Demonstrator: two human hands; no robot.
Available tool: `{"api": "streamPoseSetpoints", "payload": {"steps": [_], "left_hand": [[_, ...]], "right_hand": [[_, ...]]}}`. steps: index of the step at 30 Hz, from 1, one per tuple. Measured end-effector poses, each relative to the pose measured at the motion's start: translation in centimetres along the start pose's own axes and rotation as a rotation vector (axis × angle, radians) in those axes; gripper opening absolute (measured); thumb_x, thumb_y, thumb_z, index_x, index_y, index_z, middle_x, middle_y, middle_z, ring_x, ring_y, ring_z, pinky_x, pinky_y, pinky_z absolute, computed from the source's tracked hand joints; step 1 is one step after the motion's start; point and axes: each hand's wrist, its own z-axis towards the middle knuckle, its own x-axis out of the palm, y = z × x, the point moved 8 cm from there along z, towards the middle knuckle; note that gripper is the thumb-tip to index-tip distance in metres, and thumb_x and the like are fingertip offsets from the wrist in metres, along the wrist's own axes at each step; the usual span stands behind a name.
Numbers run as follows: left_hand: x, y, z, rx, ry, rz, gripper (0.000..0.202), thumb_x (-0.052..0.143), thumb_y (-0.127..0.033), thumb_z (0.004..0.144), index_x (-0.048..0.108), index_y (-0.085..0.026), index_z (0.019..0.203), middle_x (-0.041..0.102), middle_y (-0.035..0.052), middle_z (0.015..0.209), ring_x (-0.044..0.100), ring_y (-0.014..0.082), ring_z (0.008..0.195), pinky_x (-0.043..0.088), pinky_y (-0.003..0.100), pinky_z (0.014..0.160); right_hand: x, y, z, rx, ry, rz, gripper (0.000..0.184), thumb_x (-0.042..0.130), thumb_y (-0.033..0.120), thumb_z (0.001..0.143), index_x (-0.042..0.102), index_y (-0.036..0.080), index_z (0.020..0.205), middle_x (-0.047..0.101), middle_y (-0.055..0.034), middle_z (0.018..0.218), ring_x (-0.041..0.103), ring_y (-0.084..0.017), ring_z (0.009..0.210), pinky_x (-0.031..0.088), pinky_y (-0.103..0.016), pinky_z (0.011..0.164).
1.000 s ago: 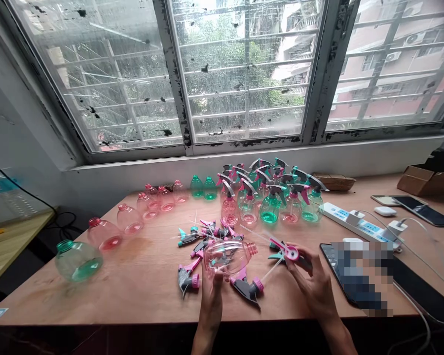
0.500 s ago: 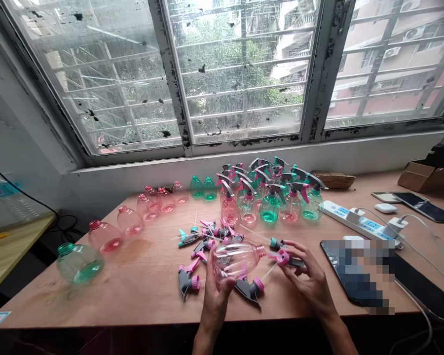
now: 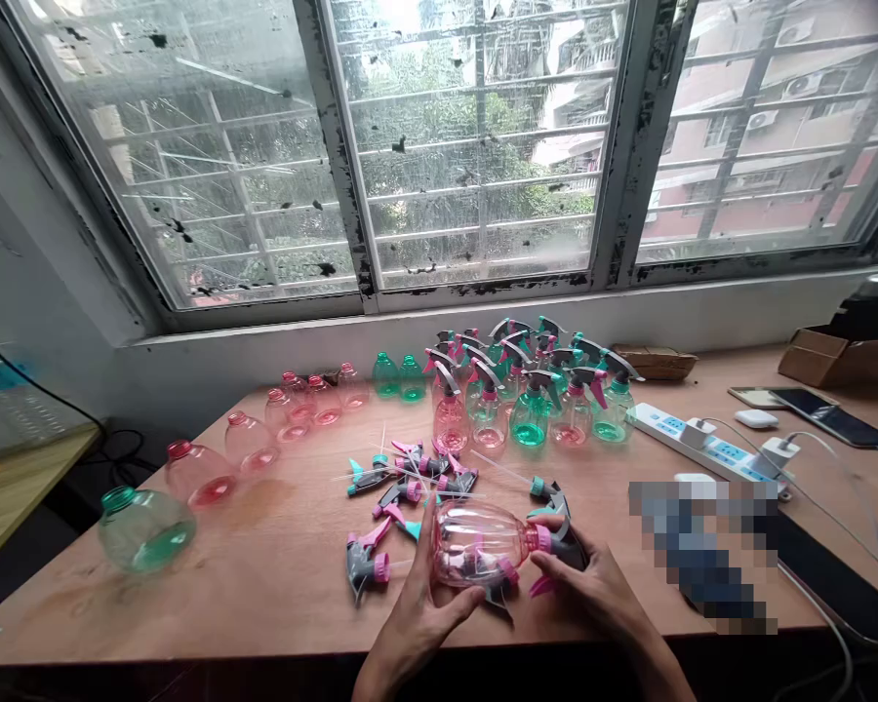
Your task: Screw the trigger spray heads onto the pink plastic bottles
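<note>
Pink bottle [image 3: 475, 544] lies on its side at the near edge of the counter [image 3: 263, 575], about centre. Left hand [image 3: 417, 609] is closed round its body from below. Right hand [image 3: 592, 595] grips a grey-and-pink spray head [image 3: 562, 548] set at the bottle's neck. Loose spray heads [image 3: 402, 487] lie scattered just behind. Assembled sprayers [image 3: 531, 405] stand grouped nearer the window; uncapped bottles [image 3: 197, 473] trail leftward.

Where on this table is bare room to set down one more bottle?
The table is bare between the green bottle and the loose spray heads, left of the left hand. Crowded: the finished bottles behind, the power strip and phones on the right.
</note>
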Motion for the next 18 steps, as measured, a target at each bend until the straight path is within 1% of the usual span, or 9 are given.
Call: {"api": "streamPoseSetpoints", "payload": {"steps": [3,5,7,9,11,13,14,16,18], "left_hand": [[-0.8,0.1,0.2,0.011,-0.045,-0.007,0.118,0.085,-0.05,0.073,0.01,-0.031,0.162,0.029,0.0099,0.169,0.022,0.0375,0.155,0.022,0.051,0.127],[-0.7,0.4,0.3,-0.011,-0.032,-0.039,0.116,0.083,-0.054,0.074,0.012,-0.029,0.162,0.037,0.0126,0.165,0.031,0.0386,0.152,0.028,0.051,0.124],[-0.3,0.7,0.4,-0.035,-0.005,-0.098,0.115,0.083,-0.053,0.075,0.013,-0.029,0.162,0.049,0.0148,0.156,0.045,0.0389,0.144,0.035,0.052,0.121],[-0.2,0.9,0.4,-0.047,-0.003,-0.14,0.115,0.084,-0.052,0.074,0.013,-0.029,0.162,0.06,0.0145,0.145,0.054,0.0376,0.135,0.04,0.05,0.116],[-0.2,1.1,0.4,-0.053,-0.016,-0.148,0.117,0.086,-0.051,0.073,0.013,-0.029,0.162,0.067,0.0127,0.132,0.061,0.0356,0.126,0.047,0.047,0.11],[-0.2,1.3,0.4,-0.057,-0.016,-0.127,0.118,0.086,-0.049,0.073,0.011,-0.029,0.162,0.069,0.0107,0.122,0.065,0.0332,0.117,0.051,0.045,0.105],[-0.2,1.3,0.4,-0.046,-0.019,-0.106,0.117,0.086,-0.047,0.074,0.01,-0.029,0.162,0.068,0.0104,0.122,0.065,0.0324,0.116,0.051,0.045,0.104],[-0.2,1.1,0.3,-0.012,-0.028,-0.042,0.113,0.083,-0.044,0.078,0.01,-0.031,0.162,0.065,0.0106,0.13,0.063,0.0316,0.12,0.049,0.044,0.109],[-0.3,0.9,0.3,0.017,-0.037,0.018,0.108,0.08,-0.043,0.081,0.01,-0.032,0.162,0.062,0.0104,0.138,0.06,0.031,0.126,0.045,0.043,0.113]], "right_hand": [[1.2,0.2,0.0,-0.017,0.066,0.016,0.034,0.085,0.041,0.076,0.07,0.02,0.097,0.073,-0.0035,0.089,0.07,-0.024,0.083,0.056,-0.033,0.077],[1.6,0.5,-0.1,-0.04,0.065,0.028,0.031,0.083,0.043,0.078,0.068,0.021,0.093,0.07,-0.002,0.085,0.067,-0.022,0.078,0.054,-0.031,0.073],[1.8,0.4,0.0,-0.029,0.064,0.046,0.031,0.08,0.046,0.081,0.066,0.021,0.092,0.068,-0.0007,0.081,0.064,-0.02,0.074,0.052,-0.029,0.069],[1.8,0.2,0.0,-0.005,0.063,0.049,0.033,0.08,0.048,0.081,0.066,0.02,0.093,0.067,-0.0008,0.081,0.063,-0.019,0.074,0.051,-0.029,0.069],[1.6,-0.1,0.0,0.008,0.053,0.041,0.035,0.081,0.048,0.08,0.066,0.019,0.093,0.068,-0.0013,0.082,0.062,-0.02,0.074,0.05,-0.03,0.07],[1.4,-0.5,0.1,0.021,0.041,0.052,0.038,0.081,0.049,0.08,0.066,0.018,0.095,0.066,-0.0002,0.078,0.06,-0.018,0.069,0.047,-0.028,0.066],[1.3,-0.7,0.1,0.027,0.036,0.063,0.038,0.08,0.05,0.08,0.065,0.018,0.095,0.064,0.001,0.075,0.058,-0.016,0.066,0.045,-0.028,0.062],[1.3,-1.0,0.2,0.033,0.03,0.084,0.039,0.078,0.052,0.082,0.065,0.018,0.096,0.06,0.0031,0.07,0.053,-0.014,0.06,0.041,-0.026,0.058],[1.3,-1.1,0.2,0.033,0.031,0.097,0.04,0.078,0.052,0.082,0.064,0.018,0.096,0.059,0.0036,0.07,0.052,-0.014,0.06,0.04,-0.026,0.058]]}}
